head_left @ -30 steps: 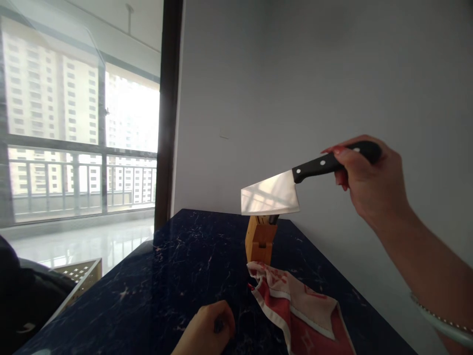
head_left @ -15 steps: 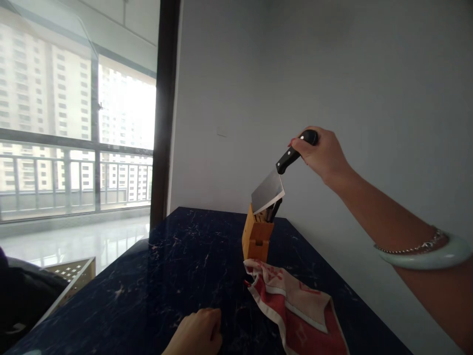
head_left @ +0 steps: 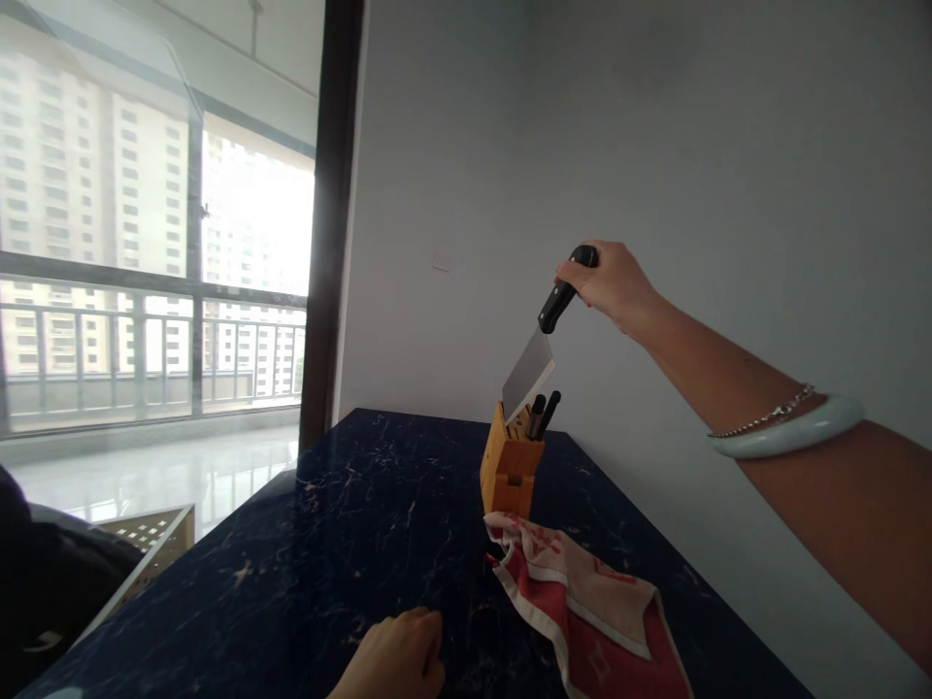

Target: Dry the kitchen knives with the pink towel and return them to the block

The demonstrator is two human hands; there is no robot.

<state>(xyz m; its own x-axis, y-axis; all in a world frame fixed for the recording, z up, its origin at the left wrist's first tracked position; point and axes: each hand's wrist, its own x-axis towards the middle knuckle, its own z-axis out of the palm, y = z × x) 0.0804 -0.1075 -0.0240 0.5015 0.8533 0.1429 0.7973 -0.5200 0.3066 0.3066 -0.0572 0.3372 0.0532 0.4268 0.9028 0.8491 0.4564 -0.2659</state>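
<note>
My right hand (head_left: 608,282) grips the black handle of a cleaver (head_left: 528,374) and holds it tilted, handle up and to the right. The blade's lower end is at the top of a wooden knife block (head_left: 510,476); how far it sits in a slot I cannot tell. Two black-handled tools (head_left: 545,416) stand in the block's right side. Near the front edge, my left hand (head_left: 397,655) rests on the table as a loose fist, with nothing seen in it. A red and white towel (head_left: 582,602) lies crumpled right of that fist, against the block's front.
The dark blue marbled table (head_left: 364,505) reaches back to a grey wall (head_left: 655,175). At the lower left are a perforated beige chair or stool (head_left: 156,544) and a black item (head_left: 65,573). Tall windows (head_left: 146,291) are on the left.
My right hand has moved left and slightly up, bringing the cleaver more upright with its blade lower at the block. My left hand and the towel keep their places on the table.
</note>
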